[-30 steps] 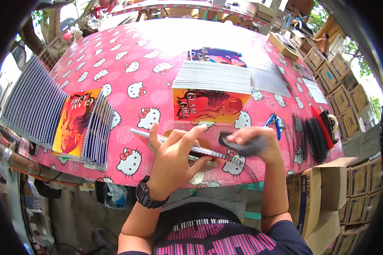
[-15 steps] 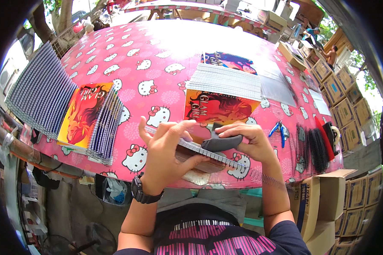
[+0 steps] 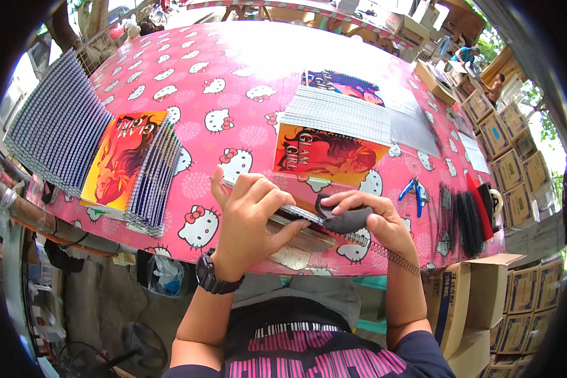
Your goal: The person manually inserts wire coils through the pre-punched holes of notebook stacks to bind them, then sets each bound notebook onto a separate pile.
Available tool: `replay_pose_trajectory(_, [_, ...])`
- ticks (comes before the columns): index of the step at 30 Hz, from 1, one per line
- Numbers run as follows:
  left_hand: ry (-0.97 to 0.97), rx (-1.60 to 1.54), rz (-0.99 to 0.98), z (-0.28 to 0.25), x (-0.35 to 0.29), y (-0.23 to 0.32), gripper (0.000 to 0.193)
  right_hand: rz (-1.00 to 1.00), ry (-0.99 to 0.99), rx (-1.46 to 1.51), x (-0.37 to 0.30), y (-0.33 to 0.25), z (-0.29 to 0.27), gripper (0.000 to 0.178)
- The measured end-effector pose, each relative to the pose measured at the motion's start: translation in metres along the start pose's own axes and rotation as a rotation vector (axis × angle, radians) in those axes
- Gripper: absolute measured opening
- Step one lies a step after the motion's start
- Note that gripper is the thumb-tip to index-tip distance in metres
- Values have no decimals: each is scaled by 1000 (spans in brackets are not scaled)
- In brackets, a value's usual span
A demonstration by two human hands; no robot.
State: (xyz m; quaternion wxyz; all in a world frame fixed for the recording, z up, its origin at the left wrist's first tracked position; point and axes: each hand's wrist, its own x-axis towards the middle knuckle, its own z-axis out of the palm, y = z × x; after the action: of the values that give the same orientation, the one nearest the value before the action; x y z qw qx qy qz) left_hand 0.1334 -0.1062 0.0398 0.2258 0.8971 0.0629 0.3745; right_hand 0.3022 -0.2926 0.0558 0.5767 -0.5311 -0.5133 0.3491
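Pinched notebook (image 3: 303, 214) in left hand (image 3: 249, 217), lengthwise toward near right; clasped grey pad (image 3: 346, 220) in right hand (image 3: 381, 217) (faced white-lettered orange cover (image 3: 334, 152)).

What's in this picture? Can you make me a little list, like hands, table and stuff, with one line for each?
Left hand: left hand pinches a notebook, thumb on the near side
Right hand: right hand holds a dark grey pad, maybe cloth, at the notebook's edge
Wire: a thin coil runs from there past the right wrist
Table: pink cover with white cat heads
Left side: stacked notebooks
Beyond the hands: another notebook stack
Right side: blue pliers, black coils
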Motion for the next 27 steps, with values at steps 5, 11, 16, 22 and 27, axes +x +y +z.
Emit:
replay_pose_trajectory(5, [-10, 22, -2, -1, 1, -1, 34, -116, -11, -4, 9, -14, 4, 48])
replay_pose_trajectory(11, [4, -11, 1, -4, 2, -2, 42, -122, 96, -140, 24, -8, 6, 35])
replay_pose_trajectory(16, [6, -64, -53, -8, -1, 2, 57, 13, 21, -240, 33, -8, -1, 44])
replay_pose_trajectory(22, [187, -126, -30, -5, -3, -7, 77, 258, 9, -706, 51, -9, -1, 52])
replay_pose_trajectory(27, [436, -966, -373, 16, -24, -32, 77, 58, -6, -248, 50, 2, 3, 49])
